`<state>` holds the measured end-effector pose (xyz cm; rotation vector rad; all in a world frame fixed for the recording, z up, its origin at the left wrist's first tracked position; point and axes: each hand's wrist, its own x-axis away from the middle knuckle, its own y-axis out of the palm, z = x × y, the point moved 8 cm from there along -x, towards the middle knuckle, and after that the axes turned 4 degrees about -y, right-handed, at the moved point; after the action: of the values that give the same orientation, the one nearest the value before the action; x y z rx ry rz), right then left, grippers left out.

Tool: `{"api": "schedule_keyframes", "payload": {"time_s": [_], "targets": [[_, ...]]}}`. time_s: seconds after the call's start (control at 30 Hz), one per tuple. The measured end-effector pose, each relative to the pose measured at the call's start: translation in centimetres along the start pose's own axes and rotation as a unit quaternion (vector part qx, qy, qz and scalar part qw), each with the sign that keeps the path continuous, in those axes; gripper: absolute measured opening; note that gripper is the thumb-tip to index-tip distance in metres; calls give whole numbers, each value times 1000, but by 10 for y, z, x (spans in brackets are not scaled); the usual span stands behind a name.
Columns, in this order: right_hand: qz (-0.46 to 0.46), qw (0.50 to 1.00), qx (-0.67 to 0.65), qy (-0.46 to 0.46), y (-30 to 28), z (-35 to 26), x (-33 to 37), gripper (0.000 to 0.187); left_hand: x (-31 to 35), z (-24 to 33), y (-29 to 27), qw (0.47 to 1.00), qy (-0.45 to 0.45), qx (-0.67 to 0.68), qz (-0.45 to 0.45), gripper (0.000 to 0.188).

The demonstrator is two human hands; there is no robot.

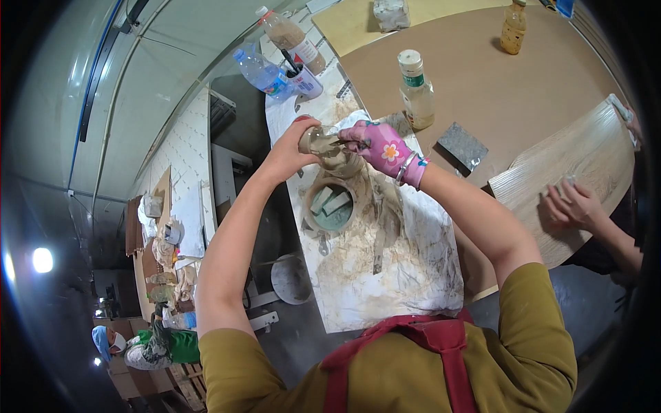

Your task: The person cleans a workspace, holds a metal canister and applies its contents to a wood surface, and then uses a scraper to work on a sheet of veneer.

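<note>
My bare left hand [292, 148] is wrapped round a clear glass jar [313, 140], tilted over the stained white sheet on the table. Its mouth points towards my right hand [379, 148], which wears a pink flowered glove. The gloved fingers are pinched at the mouth of the jar; a thin dark piece seems to show between them, too small to name. Just below both hands stands a round bowl [311, 219] with pale rectangular blocks [336, 204] in it. A narrow flat strip [379, 251] lies on the sheet to the right of the bowl.
A capped glass bottle [417, 100] and a grey block [463, 148] stand to the right. Plastic bottles [258, 72] and a cup of pens [305, 81] sit at far left. Another person's hand [575, 206] rests on a wood-grain board [551, 162]. A second person [148, 347] is at lower left.
</note>
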<state>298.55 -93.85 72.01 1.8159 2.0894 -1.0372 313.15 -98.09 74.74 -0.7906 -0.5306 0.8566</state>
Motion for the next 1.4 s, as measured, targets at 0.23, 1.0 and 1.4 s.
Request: {"api": "schedule_keyframes", "payload": {"time_s": [0.23, 1.0, 1.4], "targets": [[39, 997, -21, 56, 14, 4, 12, 24, 15, -2, -1, 995, 62, -69, 39, 65], [-24, 983, 9, 182, 58, 30, 18, 20, 33, 1, -2, 988, -30, -148, -23, 64], [-19, 974, -67, 217, 32, 40, 26, 21, -4, 5, 16, 995, 43, -78, -46, 62]]}}
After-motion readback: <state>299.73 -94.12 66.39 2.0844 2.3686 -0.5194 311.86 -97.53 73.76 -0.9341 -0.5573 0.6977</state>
